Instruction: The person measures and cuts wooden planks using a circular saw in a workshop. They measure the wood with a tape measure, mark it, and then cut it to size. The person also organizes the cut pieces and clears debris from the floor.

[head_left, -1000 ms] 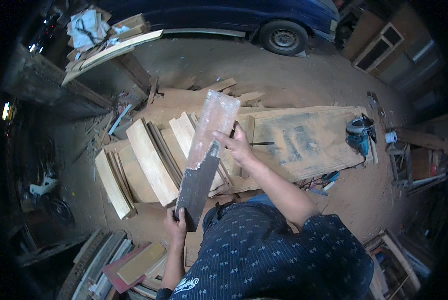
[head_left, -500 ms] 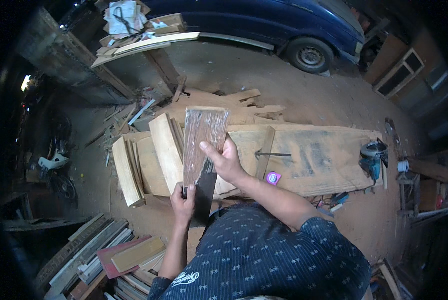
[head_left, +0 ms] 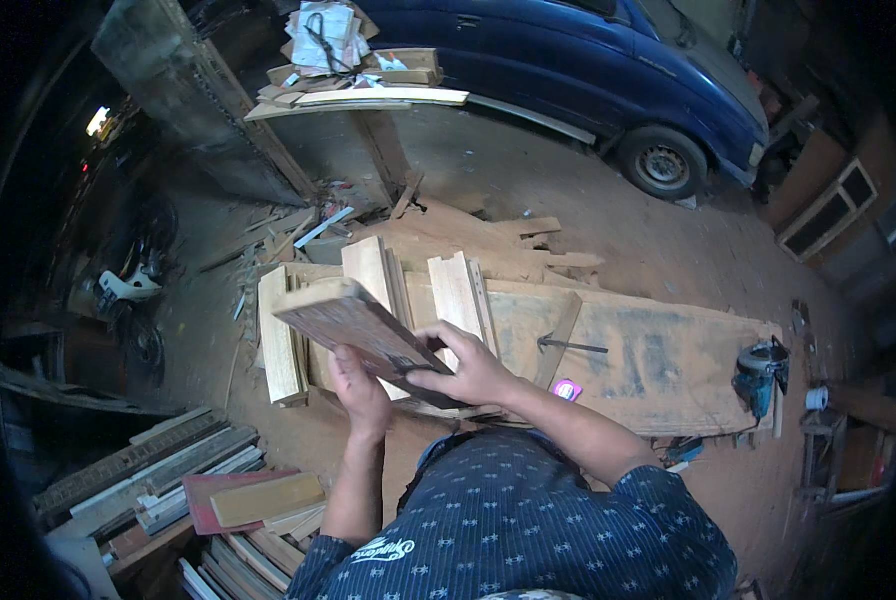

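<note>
A worn, dark-faced wooden board (head_left: 353,325) is held tilted above the workbench (head_left: 688,405), its pale sawn end up and to the left. My left hand (head_left: 361,398) grips its near edge, thumb upright against the wood and the other fingers mostly hidden. Nearer the board's lower right end, my right hand (head_left: 465,368) grasps it with the thumb on the near side. Pale grooved planks stand beneath and beyond: a left one (head_left: 283,345), a middle one (head_left: 370,272) and a right one (head_left: 456,290).
On the bench lie a thin dark metal bar (head_left: 580,346), a crosswise wood strip (head_left: 560,340), a pink tape measure (head_left: 567,390) and a teal power saw (head_left: 758,380). Stacked boards (head_left: 158,480) fill the lower left. A blue vehicle (head_left: 568,75) stands beyond the sawdust-covered floor.
The board has swung from near upright to a leftward tilt, showing its end. My right hand has shifted to its lower end. The view has moved, revealing the right grooved plank.
</note>
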